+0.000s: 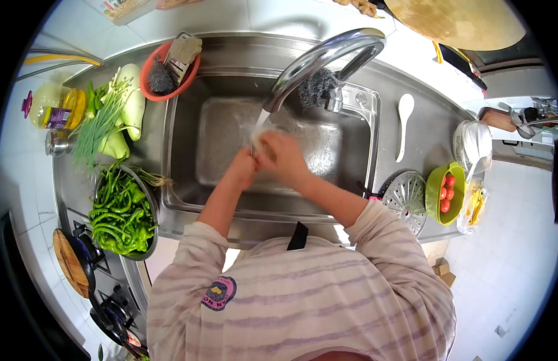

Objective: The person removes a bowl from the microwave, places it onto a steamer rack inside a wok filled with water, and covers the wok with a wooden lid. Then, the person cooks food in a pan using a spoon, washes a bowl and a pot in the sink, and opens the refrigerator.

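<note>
Over the steel sink (222, 207), my left hand (244, 168) is closed, with its fingers curled beside the water stream. My right hand (283, 157) is just to its right, close to or touching it and blurred by motion. Its fingers look curled around a small pale thing (264, 135) that I cannot make out. Whatever my left hand may hold is hidden. Water (262, 118) runs from the chrome faucet (303, 63) down onto the hands.
On the left are a colander of green peppers (119, 213), scallions (95, 135), a pale gourd (132, 99), an oil bottle (56, 107) and a red bowl (191, 77) with a scourer. On the right lie a white spoon (404, 123), a slotted steel disc (405, 201) and a green basket (434, 192) of tomatoes.
</note>
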Tool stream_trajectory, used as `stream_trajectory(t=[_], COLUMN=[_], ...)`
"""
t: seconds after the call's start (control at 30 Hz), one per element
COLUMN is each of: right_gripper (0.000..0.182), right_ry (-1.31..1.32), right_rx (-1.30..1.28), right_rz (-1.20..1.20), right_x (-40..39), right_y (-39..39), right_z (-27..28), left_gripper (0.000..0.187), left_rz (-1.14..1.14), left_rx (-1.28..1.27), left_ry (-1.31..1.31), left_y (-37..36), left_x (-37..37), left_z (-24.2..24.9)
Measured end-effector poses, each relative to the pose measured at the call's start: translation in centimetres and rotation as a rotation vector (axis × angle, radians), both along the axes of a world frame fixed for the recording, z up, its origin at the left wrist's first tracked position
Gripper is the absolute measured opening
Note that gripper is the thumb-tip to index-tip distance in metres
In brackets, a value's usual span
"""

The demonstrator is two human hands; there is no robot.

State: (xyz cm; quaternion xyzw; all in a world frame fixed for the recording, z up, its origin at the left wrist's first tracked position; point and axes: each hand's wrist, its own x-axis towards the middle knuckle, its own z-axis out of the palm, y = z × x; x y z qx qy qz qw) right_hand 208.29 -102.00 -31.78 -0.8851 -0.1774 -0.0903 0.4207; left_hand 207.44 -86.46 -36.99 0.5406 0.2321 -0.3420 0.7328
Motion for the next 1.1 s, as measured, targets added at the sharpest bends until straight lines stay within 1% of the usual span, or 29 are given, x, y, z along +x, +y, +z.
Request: stream_trajectory(t=[0.03,0.07,0.1,0.13,0.17,0.2,0.27,0.3,0.33,0.37,0.4,0.43,0.47,0.5,0.53,0.57,0.6,0.63,0.7,0.73,0.77,0.8,0.83,0.9,0.93,0.97,1.0,1.03,1.1], right_gripper=[0.033,0.038,0.038,0.038,0.038,0.038,0.034,0.034,0.037,0.039,0.039,0.04,0.042,0.045,0.044,0.043,0.043,0.044,0.045,0.046,0.046,0.048,0.048,0.044,0.044,0.042,0.04,0.04,0.037], right_ry=[-0.059,-0.115,-0.111,-0.188,-0.266,-0.263,0.729,0.725,1.003,1.279,1.279,1.365,1.438,1.394,1.343,1.291,1.296,1.235,1.167,0.957,0.751,0.681,0.677,0.101,0.096,0.017,-0.062,-0.064,-0.129], right_rx=[-0.046,-0.09,-0.089,-0.162,-0.234,-0.23,0.139,0.149,0.417,0.687,0.685,0.923,1.16,1.274,1.315,1.359,1.36,1.436,1.509,1.382,1.247,0.998,0.998,0.221,0.219,-0.023,-0.263,-0.261,-0.303], right_rz=[0.065,0.133,0.132,0.15,0.166,0.164,0.113,0.113,0.135,0.158,0.158,-0.002,-0.168,-0.265,-0.328,-0.393,-0.391,-0.408,-0.421,-0.454,-0.482,-0.472,-0.473,-0.264,-0.265,-0.089,0.087,0.087,0.21], right_x=[-0.9,-1.4,-1.1,-0.5,0.4,2.2,5.9,6.6,7.2,7.4,6.9,5.9,4.8,3.8,3.1,2.4,1.5,0.6,0.0,-0.2,-0.6,-1.0,-1.5,-2.3,-2.7,-2.9,-2.7,-2.1,-0.3], right_y=[-0.1,-0.3,-0.5,-0.7,-1.0,-1.4,-2.6,-3.5,-4.7,-5.5,-5.8,-6.0,-6.0,-5.0,-4.5,-3.9,-3.5,-3.2,-2.1,-1.6,-1.1,-0.5,0.3,1.5,1.4,1.4,1.5,1.5,1.0], right_z=[0.4,0.6,0.2,-0.6,-1.4,-2.1,-3.5,-4.0,-4.4,-4.9,-6.0,-7.0,-7.4,-5.7,-6.5,-7.8,-8.8,-9.7,-9.7,-9.7,-9.1,-7.1,-6.9,-6.4,-6.0,-4.7,-3.5,-2.6,-1.6], left_gripper=[0.05,0.048,0.046,0.046,0.043,0.041,0.042,0.044,0.044,0.047,0.05,0.05,0.051,0.052,0.052,0.052,0.052,0.052,0.043,0.043,0.036,0.029,0.029,0.02,0.02,0.02,0.019,0.019,0.031], left_rz=[-0.005,0.049,0.104,0.102,-0.09,-0.281,-0.327,-0.378,-0.382,-0.244,-0.104,-0.102,0.03,0.166,0.177,0.335,0.488,0.488,0.74,0.74,0.761,0.783,0.78,0.772,0.769,0.677,0.584,0.583,0.542], left_rx=[-0.001,-0.013,-0.023,-0.021,0.017,0.054,0.078,0.101,0.109,0.001,-0.11,-0.112,-0.155,-0.198,-0.198,-0.288,-0.377,-0.373,-0.511,-0.511,-0.518,-0.525,-0.527,-0.535,-0.54,-0.45,-0.359,-0.358,-0.48], left_ry=[0.0,-0.009,-0.017,-0.012,-0.099,-0.186,-0.157,-0.138,-0.144,-0.155,-0.162,-0.164,-0.147,-0.129,-0.133,-0.102,-0.07,-0.066,0.031,0.034,0.086,0.134,0.132,0.099,0.097,0.131,0.162,0.16,0.151], left_y=[-0.4,-1.2,-1.7,-1.3,-0.8,-0.3,0.2,0.7,1.4,2.2,2.6,2.8,2.9,3.0,2.9,2.6,2.2,1.6,0.4,0.3,0.1,0.0,-0.2,-0.8,-0.7,0.0,0.3,0.4,0.4], left_x=[-0.2,-0.5,-0.8,-0.8,-0.8,-0.8,-1.0,-1.0,-1.1,-1.4,-1.6,-1.6,-1.4,-1.3,-1.2,-1.4,-1.4,-1.6,-1.4,-1.3,-1.1,-1.0,-0.7,-0.4,-0.6,-1.0,-1.0,-1.2,-1.7], left_z=[0.1,1.9,3.3,3.8,4.2,4.6,6.0,6.5,6.0,4.8,4.3,3.7,3.5,3.2,2.6,1.8,1.6,1.5,2.2,1.9,1.1,0.4,-0.3,-2.1,-3.4,-5.3,-5.6,-5.9,-3.9])
